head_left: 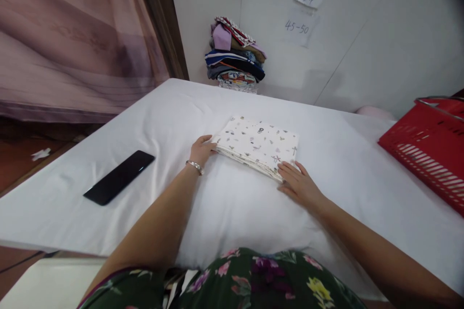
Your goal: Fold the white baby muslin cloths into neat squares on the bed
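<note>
A folded white cloth (253, 142) printed with small grey and dark motifs lies flat on the white-covered table, its layered edge facing me. At its left front corner, my left hand (201, 151), with a bracelet on the wrist, closes thumb and fingers on the edge. My right hand (299, 184) rests at the right front corner. Its fingers are stretched out over the top of the cloth, with the thumb by the front edge.
A black phone-like slab (119, 177) lies on the table (174, 106) to the left. A red plastic basket (427, 140) stands at the right edge. Stacked folded clothes (235, 55) are against the wall behind. A pink curtain (72, 34) hangs at the left.
</note>
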Available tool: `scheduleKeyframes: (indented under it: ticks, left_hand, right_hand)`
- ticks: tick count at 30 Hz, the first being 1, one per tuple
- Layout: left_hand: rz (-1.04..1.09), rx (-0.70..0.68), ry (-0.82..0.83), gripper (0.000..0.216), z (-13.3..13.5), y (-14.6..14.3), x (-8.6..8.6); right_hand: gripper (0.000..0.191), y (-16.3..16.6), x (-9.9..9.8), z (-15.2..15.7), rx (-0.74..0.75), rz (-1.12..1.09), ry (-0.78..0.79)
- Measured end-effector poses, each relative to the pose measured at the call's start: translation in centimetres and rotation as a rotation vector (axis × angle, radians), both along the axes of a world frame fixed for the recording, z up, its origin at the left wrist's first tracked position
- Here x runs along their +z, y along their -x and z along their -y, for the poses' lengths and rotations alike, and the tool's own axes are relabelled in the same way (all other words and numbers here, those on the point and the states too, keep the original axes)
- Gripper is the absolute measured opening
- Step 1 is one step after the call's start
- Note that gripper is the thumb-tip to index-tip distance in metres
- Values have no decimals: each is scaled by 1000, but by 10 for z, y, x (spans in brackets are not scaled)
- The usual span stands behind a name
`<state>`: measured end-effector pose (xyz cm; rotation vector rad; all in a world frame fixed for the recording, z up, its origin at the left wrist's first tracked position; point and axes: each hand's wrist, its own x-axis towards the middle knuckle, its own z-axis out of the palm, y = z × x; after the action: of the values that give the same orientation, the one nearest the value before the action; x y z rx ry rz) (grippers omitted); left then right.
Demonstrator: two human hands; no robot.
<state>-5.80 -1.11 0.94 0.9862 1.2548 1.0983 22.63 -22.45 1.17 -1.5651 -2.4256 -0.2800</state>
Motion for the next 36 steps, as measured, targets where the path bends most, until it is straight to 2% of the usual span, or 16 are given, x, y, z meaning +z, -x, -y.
scheduleKeyframes:
  ticks: [8,16,20,23,27,30,32,36]
  left_hand:
    - [69,30,70,29,-3,-2,5]
    - [-18,-27,37,37,5,-3,13]
    - [-127,-59,42,41,3,1,6]
    - [-200,-54,23,43,0,3,1]
    - [-225,-62,12,40,1,3,0]
    - [-225,-66,23,40,2,2,2]
    - [-233,-67,22,42,2,2,3]
    - [-248,-71,23,40,3,2,6]
  right_hand:
    - [37,2,-6,-4,-8,-6,-45]
    - [43,-26,8,-13,13,-124,-204]
    - [41,-21,-2,-4,71,-108,-133]
    - [40,-15,-7,2,45,-100,-90]
    - [42,-20,10,-7,-2,-130,-85]
    - [41,-27,30,-19,-28,-117,-147]
    - [40,-28,33,-22,-31,-95,-179]
    - [40,-24,12,-12,39,-71,-130]
